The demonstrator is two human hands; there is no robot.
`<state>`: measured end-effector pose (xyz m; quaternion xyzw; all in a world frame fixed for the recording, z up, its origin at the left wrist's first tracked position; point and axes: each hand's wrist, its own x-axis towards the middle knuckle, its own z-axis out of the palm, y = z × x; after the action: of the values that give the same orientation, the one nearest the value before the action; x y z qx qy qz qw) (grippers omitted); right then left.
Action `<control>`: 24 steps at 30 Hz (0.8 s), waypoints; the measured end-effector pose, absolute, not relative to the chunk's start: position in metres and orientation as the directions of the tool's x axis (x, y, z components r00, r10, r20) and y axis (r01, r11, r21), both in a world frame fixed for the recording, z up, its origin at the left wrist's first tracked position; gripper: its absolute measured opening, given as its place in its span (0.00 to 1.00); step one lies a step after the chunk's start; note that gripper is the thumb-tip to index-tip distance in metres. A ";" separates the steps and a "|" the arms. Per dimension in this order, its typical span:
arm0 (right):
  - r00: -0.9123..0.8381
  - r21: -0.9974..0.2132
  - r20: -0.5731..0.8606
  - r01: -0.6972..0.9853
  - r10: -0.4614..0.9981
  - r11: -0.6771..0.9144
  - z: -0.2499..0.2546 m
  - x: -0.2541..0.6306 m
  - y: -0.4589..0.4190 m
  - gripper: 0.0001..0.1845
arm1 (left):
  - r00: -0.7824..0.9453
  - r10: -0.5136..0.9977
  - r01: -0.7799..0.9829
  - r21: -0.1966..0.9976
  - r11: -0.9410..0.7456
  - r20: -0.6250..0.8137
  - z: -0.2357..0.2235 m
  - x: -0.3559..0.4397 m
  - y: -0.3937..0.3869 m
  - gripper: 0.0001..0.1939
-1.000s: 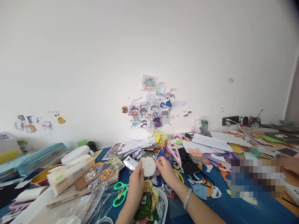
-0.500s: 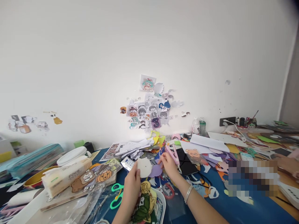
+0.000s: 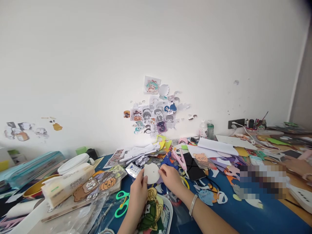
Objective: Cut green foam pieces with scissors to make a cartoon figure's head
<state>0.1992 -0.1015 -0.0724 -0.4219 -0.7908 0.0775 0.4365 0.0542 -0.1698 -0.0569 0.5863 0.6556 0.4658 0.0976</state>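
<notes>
My left hand [image 3: 139, 183] grips a white, roundish felt-like cutout [image 3: 151, 173] by its left edge, thumb in front. A small dark dot marks the cutout's face. My right hand [image 3: 169, 177], a silver bracelet on its wrist, has its fingertips pinched at the cutout's right edge. A sliver of a purple piece [image 3: 160, 180] shows behind the cutout, mostly hidden. Below the hands lies a white tray [image 3: 170, 208] holding green and yellow character cutouts [image 3: 152, 213]. Green-handled scissors [image 3: 122, 204] rest left of my left wrist.
Behind the hands lie heaped paper scraps [image 3: 143, 152], a pink tool [image 3: 179, 161] and a black tablet [image 3: 193, 167]. At left are a tissue pack [image 3: 68, 183] and a white lid [image 3: 73, 163]. Another person's hand [image 3: 296, 167] is at far right, near a power strip [image 3: 301, 196].
My right hand has moved left and slightly down, from beside the purple piece to the white cutout's right edge. Less of the purple piece shows now. The left hand keeps its grip.
</notes>
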 end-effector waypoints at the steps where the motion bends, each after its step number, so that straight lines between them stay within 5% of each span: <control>1: -0.224 -0.510 0.625 0.608 0.748 0.608 -0.072 0.202 -0.097 0.10 | -0.310 0.854 0.672 0.731 -0.114 0.418 -0.056 0.053 -0.170 0.25; 6: -0.071 -0.566 0.637 0.633 0.768 0.528 -0.070 0.227 -0.074 0.19 | -0.432 0.809 0.644 0.764 -0.032 0.398 -0.050 0.046 -0.173 0.30; 15: -0.372 -0.339 0.731 0.528 0.571 0.778 -0.062 0.206 -0.108 0.09 | -0.228 0.876 0.678 0.715 -0.169 0.424 -0.052 0.061 -0.178 0.22; 24: -0.453 -0.211 0.720 0.578 0.525 0.788 -0.062 0.202 -0.114 0.05 | -0.164 0.876 0.732 0.652 -0.200 0.453 -0.053 0.062 -0.175 0.20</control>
<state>0.2024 -0.1141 -0.0622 -0.3238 -0.8517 -0.0323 0.4107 0.0619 -0.1753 -0.0527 0.6411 0.6272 0.4345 0.0831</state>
